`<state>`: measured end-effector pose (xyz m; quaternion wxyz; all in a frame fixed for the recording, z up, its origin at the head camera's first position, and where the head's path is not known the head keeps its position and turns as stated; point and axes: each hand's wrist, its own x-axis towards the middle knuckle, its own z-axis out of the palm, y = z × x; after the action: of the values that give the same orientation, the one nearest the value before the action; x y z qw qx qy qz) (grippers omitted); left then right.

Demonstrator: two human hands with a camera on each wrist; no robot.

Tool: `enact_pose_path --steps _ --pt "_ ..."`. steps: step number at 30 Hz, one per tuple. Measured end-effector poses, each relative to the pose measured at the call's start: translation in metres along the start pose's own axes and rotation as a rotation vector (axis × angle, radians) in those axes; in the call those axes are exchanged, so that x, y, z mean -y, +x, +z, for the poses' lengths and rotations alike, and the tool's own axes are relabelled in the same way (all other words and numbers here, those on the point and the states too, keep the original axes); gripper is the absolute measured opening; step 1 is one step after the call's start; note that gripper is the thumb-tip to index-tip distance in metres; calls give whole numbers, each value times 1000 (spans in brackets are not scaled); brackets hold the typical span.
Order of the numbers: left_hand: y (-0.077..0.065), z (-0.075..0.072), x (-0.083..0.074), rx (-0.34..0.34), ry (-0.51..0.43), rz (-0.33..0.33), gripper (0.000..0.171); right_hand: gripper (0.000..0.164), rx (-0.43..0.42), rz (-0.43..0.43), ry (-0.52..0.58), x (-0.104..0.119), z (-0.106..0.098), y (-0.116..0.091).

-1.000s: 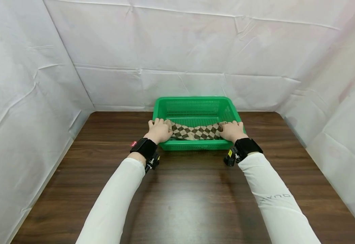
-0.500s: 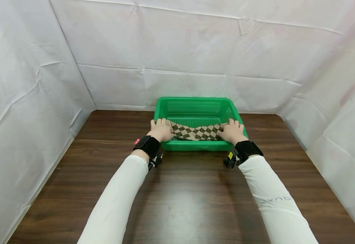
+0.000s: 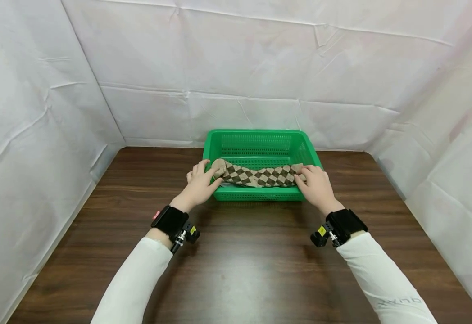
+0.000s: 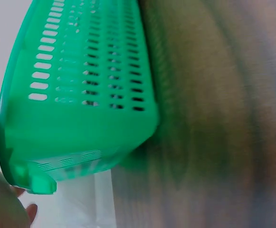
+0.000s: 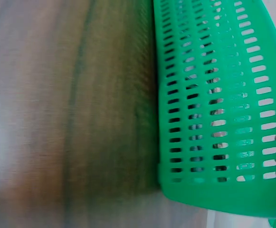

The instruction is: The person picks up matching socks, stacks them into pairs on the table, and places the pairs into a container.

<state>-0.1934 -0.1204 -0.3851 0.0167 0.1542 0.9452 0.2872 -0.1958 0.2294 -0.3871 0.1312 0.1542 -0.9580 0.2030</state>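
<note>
A long beige-and-brown argyle sock (image 3: pixel 260 176) lies lengthwise along the near side inside a green plastic basket (image 3: pixel 260 194). My left hand (image 3: pixel 195 186) is at the basket's left rim with fingers spread, close to the sock's plain beige end; in the left wrist view part of this hand (image 4: pixel 2 202) shows beside the rim. At the right rim, my right hand (image 3: pixel 319 186) has its thumb and fingers loosely parted, the tips by the sock's other end. Whether those tips touch the fabric is hard to tell. The right wrist view shows only the perforated basket wall (image 5: pixel 223 118) and tabletop.
The basket stands at the back of a dark wooden table (image 3: pixel 236 261), near the white sheet wall (image 3: pixel 244 63) behind. More white sheeting (image 3: pixel 29 144) encloses the left and right sides. Something pale and greyish shows under the sock's left part.
Both hands have let go of the sock's ends and drawn back outward, the left farther left, the right slightly right and nearer. The sock now lies in the basket with its left end uncovered.
</note>
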Motion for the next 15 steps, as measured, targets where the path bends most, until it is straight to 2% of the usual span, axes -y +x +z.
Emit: enact_pose_path --steps 6,10,15 --pt "-26 16 5 -92 -55 55 48 25 -168 -57 129 -9 10 -26" --pt "-43 23 6 -147 -48 91 49 21 -269 -101 214 -12 16 -43" --pt "-62 29 5 -162 -92 116 54 23 -353 -126 280 -12 21 -64"
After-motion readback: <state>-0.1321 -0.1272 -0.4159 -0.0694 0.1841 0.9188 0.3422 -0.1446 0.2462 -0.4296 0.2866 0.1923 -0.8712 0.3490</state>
